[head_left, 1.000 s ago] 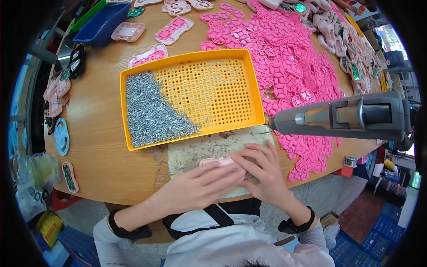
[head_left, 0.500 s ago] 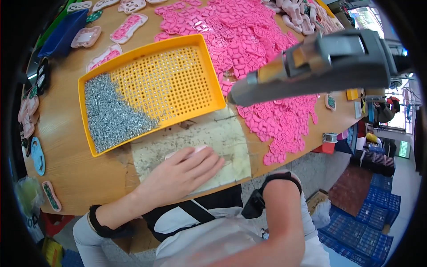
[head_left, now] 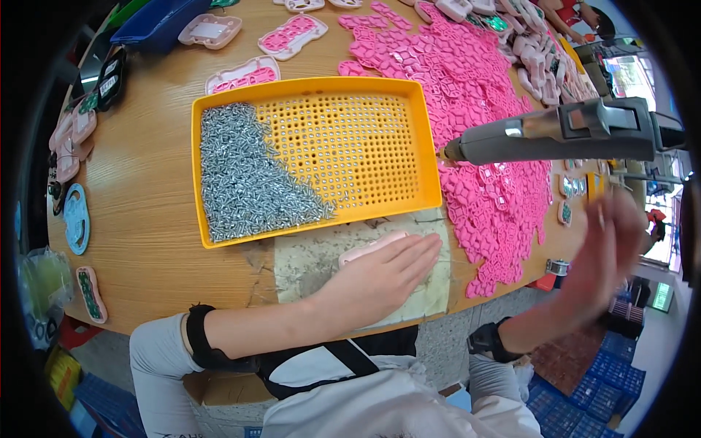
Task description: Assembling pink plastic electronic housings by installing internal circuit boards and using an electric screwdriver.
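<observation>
My left hand [head_left: 380, 281] lies palm down with its fingers stretched out over a pale pink plastic shell [head_left: 374, 247] on the stained, cream-coloured mat [head_left: 292, 274]. Most of the shell is hidden under it. Raised at the right, past the table edge, my right hand [head_left: 610, 237] is smeared by motion; its fingers cannot be made out, nor whether anything is in them. A grey power screwdriver [head_left: 558, 133] hangs sideways above the table, with no hand on it. Beyond the mat stands a yellow tray [head_left: 318, 232] with a perforated bottom and a heap of small silver screws [head_left: 252, 182].
Pink rubbery keypads [head_left: 482, 109] are piled behind the screwdriver. Pale pink shells [head_left: 293, 36] lie at the back, near a blue bin [head_left: 157, 25]. At the left are a light-blue plastic piece [head_left: 76, 219] and a shell with a green board [head_left: 91, 294]. Blue crates [head_left: 628, 365] stand on the floor.
My right arm has swung out to the right and up, from low in front of my body. The screwdriver hangs farther right. My left hand stays on the shell, fingers now closer together.
</observation>
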The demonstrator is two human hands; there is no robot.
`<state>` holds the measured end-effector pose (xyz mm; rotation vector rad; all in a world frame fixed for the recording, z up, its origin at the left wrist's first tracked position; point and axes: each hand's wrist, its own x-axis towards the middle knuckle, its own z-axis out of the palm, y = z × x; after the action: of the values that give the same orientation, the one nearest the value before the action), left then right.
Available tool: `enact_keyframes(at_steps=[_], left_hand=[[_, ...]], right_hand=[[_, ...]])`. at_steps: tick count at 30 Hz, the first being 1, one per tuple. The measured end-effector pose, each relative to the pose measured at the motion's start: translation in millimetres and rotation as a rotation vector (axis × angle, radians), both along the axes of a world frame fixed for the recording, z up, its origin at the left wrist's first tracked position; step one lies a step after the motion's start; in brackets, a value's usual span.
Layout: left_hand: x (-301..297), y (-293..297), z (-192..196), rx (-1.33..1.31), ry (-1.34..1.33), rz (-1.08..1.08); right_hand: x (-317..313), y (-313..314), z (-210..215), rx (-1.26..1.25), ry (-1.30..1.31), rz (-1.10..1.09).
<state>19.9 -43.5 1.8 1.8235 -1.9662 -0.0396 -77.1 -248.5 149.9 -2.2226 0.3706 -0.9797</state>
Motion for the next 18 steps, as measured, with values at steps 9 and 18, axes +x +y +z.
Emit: enact_keyframes(at_steps=[9,18], left_hand=[[6,6,-1,0.016,0.067,0.027],[7,7,-1,0.067,-0.132,-0.051]], right_hand=[[98,-21,-58,0.272,0.196,0.663],[92,36,-40,0.596,-0.167,0.614]])
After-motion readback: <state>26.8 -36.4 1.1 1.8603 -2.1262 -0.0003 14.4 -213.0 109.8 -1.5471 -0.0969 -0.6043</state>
